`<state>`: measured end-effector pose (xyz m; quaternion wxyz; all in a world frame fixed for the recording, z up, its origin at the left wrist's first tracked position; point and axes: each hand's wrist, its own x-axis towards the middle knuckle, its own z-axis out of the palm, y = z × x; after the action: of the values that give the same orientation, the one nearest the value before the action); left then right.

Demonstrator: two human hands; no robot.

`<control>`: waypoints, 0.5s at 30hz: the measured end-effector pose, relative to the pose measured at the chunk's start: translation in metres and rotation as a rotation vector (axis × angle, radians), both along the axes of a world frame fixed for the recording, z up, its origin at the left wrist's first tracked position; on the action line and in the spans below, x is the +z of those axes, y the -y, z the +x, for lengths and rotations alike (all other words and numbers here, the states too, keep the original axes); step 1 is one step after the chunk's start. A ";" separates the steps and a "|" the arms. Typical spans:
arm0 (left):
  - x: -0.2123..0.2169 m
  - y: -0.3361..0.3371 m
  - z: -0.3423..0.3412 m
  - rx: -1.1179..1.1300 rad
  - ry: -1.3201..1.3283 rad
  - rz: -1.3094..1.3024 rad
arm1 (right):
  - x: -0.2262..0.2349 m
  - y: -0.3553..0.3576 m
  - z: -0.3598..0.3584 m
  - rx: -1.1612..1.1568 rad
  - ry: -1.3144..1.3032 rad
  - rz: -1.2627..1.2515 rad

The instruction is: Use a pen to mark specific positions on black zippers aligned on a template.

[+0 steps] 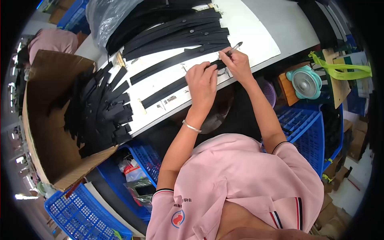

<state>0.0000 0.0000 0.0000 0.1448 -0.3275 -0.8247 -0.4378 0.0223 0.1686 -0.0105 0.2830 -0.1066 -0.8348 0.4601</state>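
A long black strip lies along the near edge of the white table. My left hand presses flat on that strip near its right end, a silver bracelet on the wrist. My right hand grips a silver pen, its tip down at the strip's end just right of my left hand. A second black strip lies parallel just beyond. Farther back rests a fanned pile of black strips.
A cardboard box at the left holds several black strips hanging over its edge. Blue plastic crates stand under the table and at lower left. A small teal fan sits at the right. Another person in pink is at the far left.
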 end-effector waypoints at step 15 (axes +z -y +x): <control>-0.004 -0.023 -0.004 0.072 -0.041 0.000 | -0.004 -0.005 0.004 0.014 0.013 -0.178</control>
<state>-0.0039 0.0234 -0.0043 0.1772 -0.3063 -0.8329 -0.4255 0.0259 0.1732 -0.0148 0.2638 -0.1282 -0.7931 0.5338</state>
